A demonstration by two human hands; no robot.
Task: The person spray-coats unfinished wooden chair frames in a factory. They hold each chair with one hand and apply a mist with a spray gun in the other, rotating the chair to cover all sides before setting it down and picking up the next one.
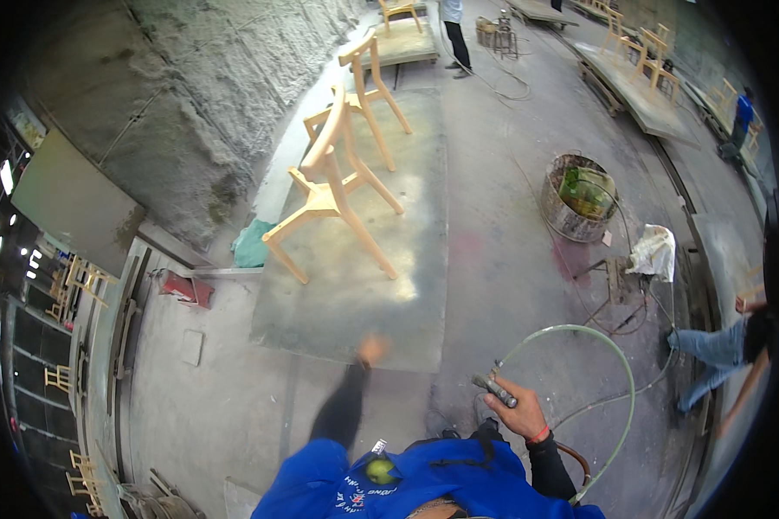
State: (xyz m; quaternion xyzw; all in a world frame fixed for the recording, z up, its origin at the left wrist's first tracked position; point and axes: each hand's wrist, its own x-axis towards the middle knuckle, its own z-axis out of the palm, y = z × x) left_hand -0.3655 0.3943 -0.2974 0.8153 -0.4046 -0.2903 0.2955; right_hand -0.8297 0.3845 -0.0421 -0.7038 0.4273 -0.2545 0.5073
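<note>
In my right hand [519, 413] is a grey metal spray gun [495, 391], the fingers wrapped round its body. A pale green hose [629, 372] loops out to the right of that hand and back toward my side. My left hand [372, 349] reaches forward over the near edge of a flat grey platform [346, 320], smeared by motion, so its fingers cannot be made out. Nearest to it stands an unpainted wooden chair frame [325, 201] with a curved backrest and no seat pad. A second chair frame [365, 97] stands just behind.
A stained bucket [571, 227] with green contents stands ahead right, near a stand draped with a white cloth [652, 253]. Hoses cross the floor. A person in jeans [710, 346] is at right, another [457, 39] far ahead. A rough grey wall [208, 112] rises left.
</note>
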